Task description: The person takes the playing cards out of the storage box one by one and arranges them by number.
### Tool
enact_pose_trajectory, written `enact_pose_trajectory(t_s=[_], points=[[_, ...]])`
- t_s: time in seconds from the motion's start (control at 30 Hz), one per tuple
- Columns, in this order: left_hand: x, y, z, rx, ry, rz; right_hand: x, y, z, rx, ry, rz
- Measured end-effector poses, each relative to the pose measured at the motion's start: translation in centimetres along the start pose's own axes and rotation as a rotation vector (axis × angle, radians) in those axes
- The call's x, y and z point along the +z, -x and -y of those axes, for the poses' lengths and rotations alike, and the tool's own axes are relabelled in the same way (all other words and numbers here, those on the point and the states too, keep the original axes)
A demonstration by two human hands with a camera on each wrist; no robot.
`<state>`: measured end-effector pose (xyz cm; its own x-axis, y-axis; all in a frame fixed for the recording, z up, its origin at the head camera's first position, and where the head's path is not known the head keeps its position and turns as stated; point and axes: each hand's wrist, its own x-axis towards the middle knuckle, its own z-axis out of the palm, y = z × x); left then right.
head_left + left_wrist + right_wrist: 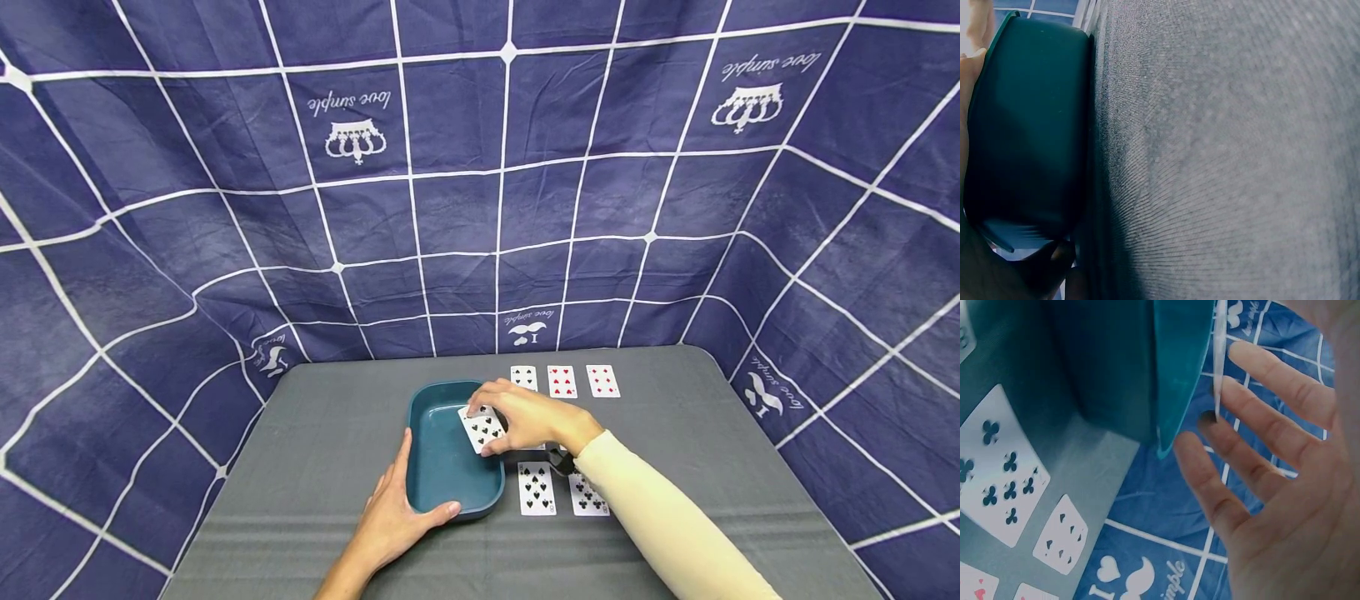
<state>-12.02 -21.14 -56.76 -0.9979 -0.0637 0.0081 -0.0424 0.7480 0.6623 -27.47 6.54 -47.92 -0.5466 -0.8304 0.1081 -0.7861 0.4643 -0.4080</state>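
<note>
- Card in the right hand is the thing in work now — a black-suited playing card, pinched by its edges between thumb and fingertips, and held just over the inside of the teal tray.
- In the right wrist view the card shows edge-on, very thin, with the fingers spread along it rather than clenched.
- I judge the card to be very light, bendy and smooth; it can slip or flex, so a soft pinch at the two opposite edges seems better than a press on the face.
- Left hand holds the tray at its near-left corner, thumb curled against the front wall and the fingers along the left side, so the tray stays steady.
- The tray looks like stiff plastic with rounded corners and low walls; it is probably light and may slide on the cloth.
- Other cards lie face up on the table — three in a row behind the right hand, two black ones near the forearm, just beside the tray.
- The table has a grey, finely woven cover, flat and not shiny; picking a flat card from it may need a nail under the edge.
- Around the table hangs a dark blue cloth with white grid lines and small printed logos.
</note>
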Motion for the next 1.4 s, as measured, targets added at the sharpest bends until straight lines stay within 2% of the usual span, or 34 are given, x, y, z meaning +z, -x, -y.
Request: enact_pose_trajectory(t_s=[0.27,0.6,0.9,1.2,1.4], points=[[-0.3,0.1,-0.1,-0.006,-0.004,0.008,-0.5,1.6,-1.4,-0.015,0.009,-0.061],[-0.4,0.0,-0.2,-0.023,0.004,0.018,-1.2,4.0,-3.5,0.007,0.021,-0.123],[-0.2,-0.1,0.0,-0.035,0.011,0.029,-1.8,6.5,-5.2,0.077,0.004,-0.166],[-0.3,-0.1,0.1,-0.026,0.011,0.02,-2.1,8.5,-7.0,0.109,-0.021,-0.208],[-0.1,-0.1,0.2,-0.019,0.01,0.016,-1.9,10.3,-8.7,0.124,0.027,-0.246]])
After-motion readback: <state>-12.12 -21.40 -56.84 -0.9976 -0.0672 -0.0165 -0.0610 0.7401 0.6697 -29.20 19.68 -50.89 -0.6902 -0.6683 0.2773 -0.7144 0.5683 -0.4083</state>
